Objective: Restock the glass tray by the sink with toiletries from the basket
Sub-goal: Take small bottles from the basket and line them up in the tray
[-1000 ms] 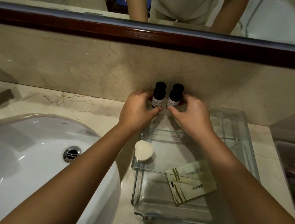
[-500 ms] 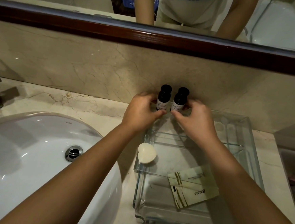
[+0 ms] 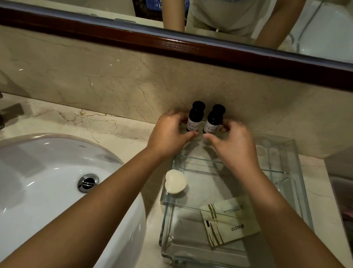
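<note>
Still, little has changed: left hand (image 3: 171, 131) and right hand (image 3: 233, 142) each keep a small dark labelled bottle (image 3: 195, 117) pinched upright, upper centre, at the clear glass tray's (image 3: 289, 185) far end; placement nearly done.

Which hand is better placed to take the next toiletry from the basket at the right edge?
Right, probably. The right hand is nearer the basket beside the glass tray. The left hand would have to cross over the tray and the bottles.
</note>
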Motion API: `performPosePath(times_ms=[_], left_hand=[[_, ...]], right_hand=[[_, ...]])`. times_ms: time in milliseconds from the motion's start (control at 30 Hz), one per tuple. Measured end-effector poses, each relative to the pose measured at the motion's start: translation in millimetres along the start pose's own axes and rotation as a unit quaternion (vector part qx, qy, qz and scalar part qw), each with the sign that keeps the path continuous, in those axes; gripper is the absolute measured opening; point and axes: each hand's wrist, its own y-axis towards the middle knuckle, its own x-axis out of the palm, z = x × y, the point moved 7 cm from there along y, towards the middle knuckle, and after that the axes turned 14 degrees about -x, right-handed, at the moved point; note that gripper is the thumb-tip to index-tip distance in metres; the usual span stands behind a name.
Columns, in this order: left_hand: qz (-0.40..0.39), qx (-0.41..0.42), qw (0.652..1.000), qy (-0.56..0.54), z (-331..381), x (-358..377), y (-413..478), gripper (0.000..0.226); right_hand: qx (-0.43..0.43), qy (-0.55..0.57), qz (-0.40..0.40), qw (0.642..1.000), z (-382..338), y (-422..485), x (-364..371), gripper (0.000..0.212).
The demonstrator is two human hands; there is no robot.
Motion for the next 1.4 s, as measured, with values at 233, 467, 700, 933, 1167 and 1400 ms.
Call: performPosePath(times_ms=[233,467,700,933,1167,1400], left_hand=[[-0.023,-0.031,0.999,-0.010,-2,-18,-10,0.052],[-0.039,-0.073,0.996,-0.011,-13,-78,-53,0.031],[-0.072,-0.099,0.992,-0.035,-1,-128,-125,0.007],[-0.081,-0.132,0.987,-0.052,5,-158,-201,0.015],[-0.105,-0.170,0.980,-0.009,-19,-195,-260,0.019],[-0.064,-0.222,0.973,0.010,-63,-264,-343,0.019]], right_hand=[[0.030,0.005,0.011,0.999,10,-23,-34,0.050],[0.050,0.010,-0.068,0.996,9,-60,-83,0.039],[0.014,0.028,-0.107,0.994,-34,-99,-128,0.028],[-0.010,0.038,-0.168,0.985,-72,-130,-138,0.023],[-0.085,0.027,-0.197,0.976,-141,-135,-133,0.025],[-0.220,0.023,-0.221,0.950,-261,-162,-106,0.020]])
